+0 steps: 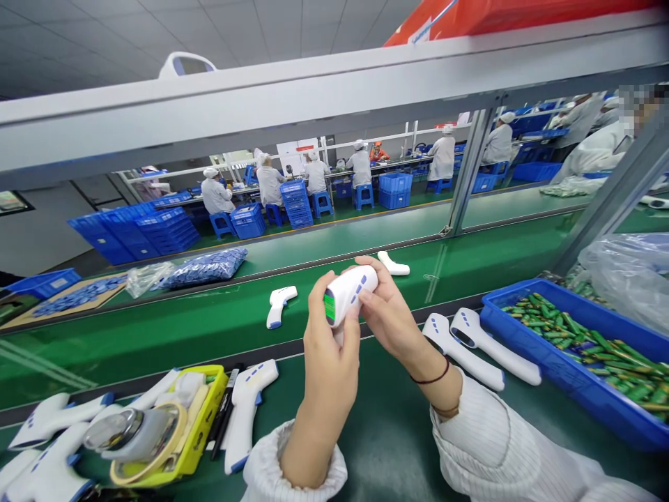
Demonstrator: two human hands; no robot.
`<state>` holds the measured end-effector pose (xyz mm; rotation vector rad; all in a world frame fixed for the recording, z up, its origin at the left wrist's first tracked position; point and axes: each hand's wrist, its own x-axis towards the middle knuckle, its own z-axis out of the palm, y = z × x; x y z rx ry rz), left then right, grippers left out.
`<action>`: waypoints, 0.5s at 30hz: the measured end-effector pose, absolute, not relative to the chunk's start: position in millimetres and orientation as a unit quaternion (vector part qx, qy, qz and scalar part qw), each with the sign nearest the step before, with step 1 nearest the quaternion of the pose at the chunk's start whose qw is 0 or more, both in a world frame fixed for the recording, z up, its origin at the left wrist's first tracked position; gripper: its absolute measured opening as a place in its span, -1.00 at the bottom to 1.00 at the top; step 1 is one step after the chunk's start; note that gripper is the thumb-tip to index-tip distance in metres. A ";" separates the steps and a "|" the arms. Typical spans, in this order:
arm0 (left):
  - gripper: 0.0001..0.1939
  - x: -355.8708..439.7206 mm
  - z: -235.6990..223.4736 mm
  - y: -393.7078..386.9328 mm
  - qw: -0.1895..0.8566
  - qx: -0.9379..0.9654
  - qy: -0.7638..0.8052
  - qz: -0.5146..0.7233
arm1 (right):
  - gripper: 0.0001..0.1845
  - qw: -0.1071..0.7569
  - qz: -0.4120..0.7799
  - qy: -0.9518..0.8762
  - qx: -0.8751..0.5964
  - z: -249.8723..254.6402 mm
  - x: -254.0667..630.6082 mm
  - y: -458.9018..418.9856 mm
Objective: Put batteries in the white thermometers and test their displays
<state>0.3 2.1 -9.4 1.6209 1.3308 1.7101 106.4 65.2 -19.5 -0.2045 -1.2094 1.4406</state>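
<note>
1. At 12 o'clock, you're looking past a grey steel bench frame (261, 115) and across a green floor (339, 209) to a further assembly line (387, 164).
2. At 10 o'clock, you have stacked blue plastic crates (157, 230) in front of a white wall (42, 237) (the dark-framed panel (11, 202) on it is too small to read).
3. Toward 11 o'clock, above you, is a white panelled ceiling (94, 42).
4. At 12 o'clock, your co-workers (316, 174) wear white smocks and caps and sit on blue stools (321, 203).
</note>
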 end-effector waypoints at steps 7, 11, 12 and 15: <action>-0.73 -24.6 -1.6 30.1 0.596 0.195 0.327 0.707 | -0.42 0.517 0.306 -0.788 -0.136 -18.7 98.4 46.1; -0.68 -41.7 9.7 36.5 0.689 -0.064 0.275 0.667 | -0.71 0.451 0.319 -0.833 -0.013 -24.4 87.8 45.5; -0.66 -43.9 10.3 36.8 0.694 -0.082 0.262 0.665 | -0.75 0.456 0.340 -0.822 -0.004 -26.5 84.8 46.3; -0.65 -44.6 8.1 37.4 0.713 -0.095 0.212 0.662 | -0.77 0.489 0.355 -0.797 -0.013 -32.7 78.7 47.6</action>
